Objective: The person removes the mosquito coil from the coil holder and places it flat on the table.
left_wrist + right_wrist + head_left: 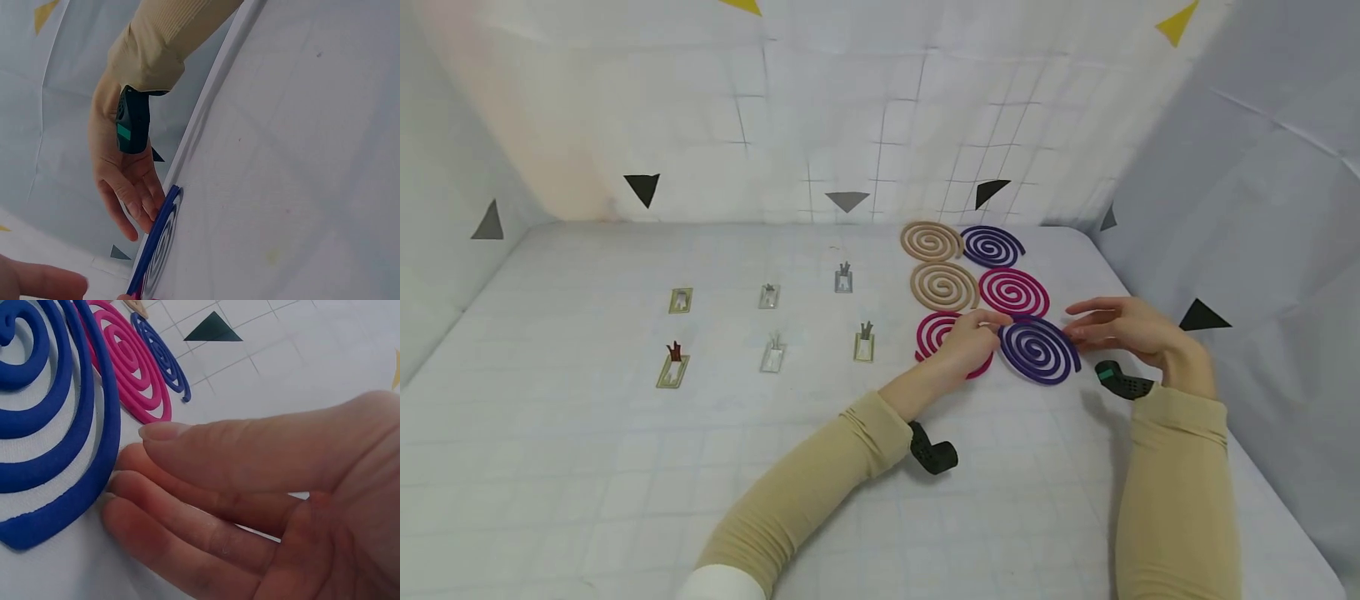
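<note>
A dark blue mosquito coil (1040, 350) lies at the front right of the group, between the two hands. My left hand (964, 346) reaches over a pink coil (929, 332), its fingertips by the blue coil's upper left edge. In the left wrist view only a few left fingers (53, 282) show, and any grip is mostly out of frame. My right hand (1123, 329) is at the blue coil's right edge. The right wrist view shows its fingertips (134, 522) against the outer ring, with the thumb (187, 447) held apart above.
Behind lie two tan coils (944, 286), another pink coil (1013, 292) and another blue coil (992, 247). Several small metal coil stands (864, 343) lie in two rows to the left. A grey side wall (1285, 250) rises along the table's right edge.
</note>
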